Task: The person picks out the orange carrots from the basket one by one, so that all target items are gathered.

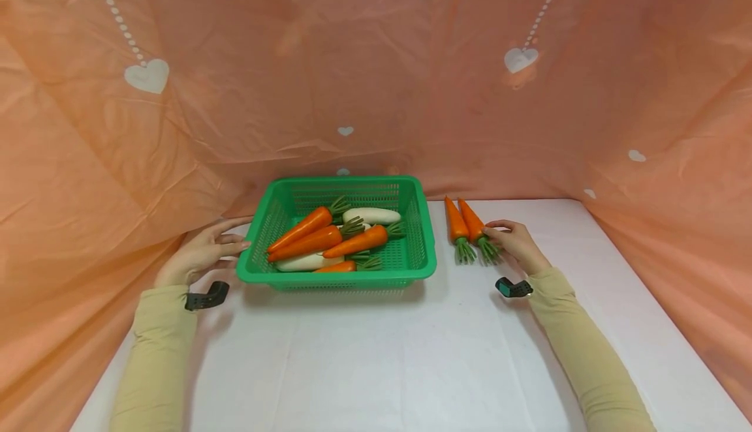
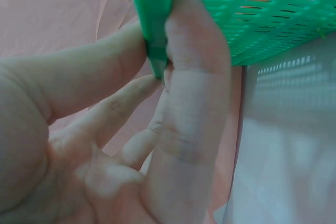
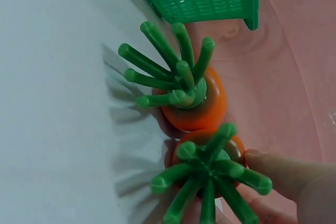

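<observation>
My left hand [image 1: 202, 249] holds the left end of a green plastic basket [image 1: 424, 223], its rim between thumb and fingers in the left wrist view. Inside the basket lie several orange carrots [image 1: 308, 230] with green stems and a few white radishes [image 1: 371, 216]. To the right of it, two more carrots lie side by side, tips pointing away. My right hand [image 1: 517, 244] grips the right-hand carrot [image 1: 472, 219] near its stem end, fingers at its top and outer side. The left-hand carrot [image 1: 455, 222] rests against it. Stems hide part of the grip in the right wrist view.
A white cloth [image 1: 364, 354] covers the table. Peach-coloured sheeting with white hearts [image 1: 376, 79] hangs behind the basket and along both sides. A black wrist strap [image 1: 207, 295] is on the left wrist, another [image 1: 513, 288] on the right.
</observation>
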Tool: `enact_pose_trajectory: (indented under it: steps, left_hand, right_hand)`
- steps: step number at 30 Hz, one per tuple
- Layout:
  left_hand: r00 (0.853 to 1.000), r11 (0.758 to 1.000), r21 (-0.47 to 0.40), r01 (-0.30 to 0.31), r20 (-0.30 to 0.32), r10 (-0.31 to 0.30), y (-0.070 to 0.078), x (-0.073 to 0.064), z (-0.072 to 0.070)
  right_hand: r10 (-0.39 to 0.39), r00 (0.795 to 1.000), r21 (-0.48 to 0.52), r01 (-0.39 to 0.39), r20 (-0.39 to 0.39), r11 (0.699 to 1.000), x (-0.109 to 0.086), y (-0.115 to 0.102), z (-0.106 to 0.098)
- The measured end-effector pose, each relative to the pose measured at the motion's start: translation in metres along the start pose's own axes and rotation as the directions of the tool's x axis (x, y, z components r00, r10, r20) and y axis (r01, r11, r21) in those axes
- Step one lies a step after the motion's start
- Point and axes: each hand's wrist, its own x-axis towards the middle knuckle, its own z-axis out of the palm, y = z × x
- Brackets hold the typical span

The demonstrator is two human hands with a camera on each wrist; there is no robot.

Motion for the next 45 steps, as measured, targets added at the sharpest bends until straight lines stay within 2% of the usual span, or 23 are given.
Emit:
enact_pose_trajectory:
  steps: [7, 12, 14, 17, 22, 26, 30, 36, 41, 45]
  left_hand:
    - [1.0, 1.0, -0.002, 0.005, -0.004, -0.005, 0.0, 0.001, 0.0]
    - [1.0, 1.0, 0.001, 0.012, -0.007, -0.012, 0.002, 0.001, -0.001]
    - [1.0, 1.0, 0.002, 0.011, -0.006, -0.011, 0.002, 0.001, -0.001]
    - [1.0, 1.0, 0.003, 0.006, -0.003, -0.006, 0.003, 0.001, -0.002]
    - [1.0, 1.0, 0.015, 0.0, -0.001, 0.0, 0.003, 0.001, -0.003]
    - [1.0, 1.0, 0.005, 0.011, -0.004, -0.011, 0.001, 0.002, -0.002]
    - [1.0, 1.0, 0.001, 0.008, 0.0, -0.008, 0.0, 0.001, -0.002]
    - [1.0, 1.0, 0.003, 0.0, 0.004, 0.0, -0.002, 0.0, -0.001]
    - [1.0, 1.0, 0.001, 0.006, 0.001, -0.006, -0.002, 0.0, -0.001]
    - [1.0, 1.0, -0.002, 0.009, 0.002, -0.009, -0.002, 0.001, 0.0]
  right_hand:
    - [-0.014, 1.0, -0.043, 0.015, 0.026, 0.999, -0.002, -0.003, -0.003]
    - [-0.02, 0.999, 0.002, 0.02, 0.043, 1.0, -0.002, -0.012, -0.01]
    - [-0.023, 0.999, 0.017, 0.022, 0.044, 1.0, 0.0, -0.02, -0.013]
    - [-0.066, 0.996, 0.014, 0.065, 0.06, 0.998, 0.004, -0.034, -0.017]
    - [-0.15, 0.979, 0.037, 0.146, 0.138, 0.989, 0.009, -0.065, -0.017]
    - [-0.204, 0.956, 0.053, 0.197, 0.213, 0.979, 0.008, -0.093, -0.009]
    - [-0.275, 0.921, 0.067, 0.267, 0.275, 0.961, 0.01, -0.114, 0.007]
    - [-0.341, 0.856, 0.088, 0.334, 0.387, 0.938, 0.016, -0.137, 0.039]
    - [-0.337, 0.81, 0.03, 0.368, 0.48, 0.929, 0.021, -0.15, 0.066]
    - [-0.289, 0.772, -0.02, 0.363, 0.566, 0.931, 0.025, -0.153, 0.086]
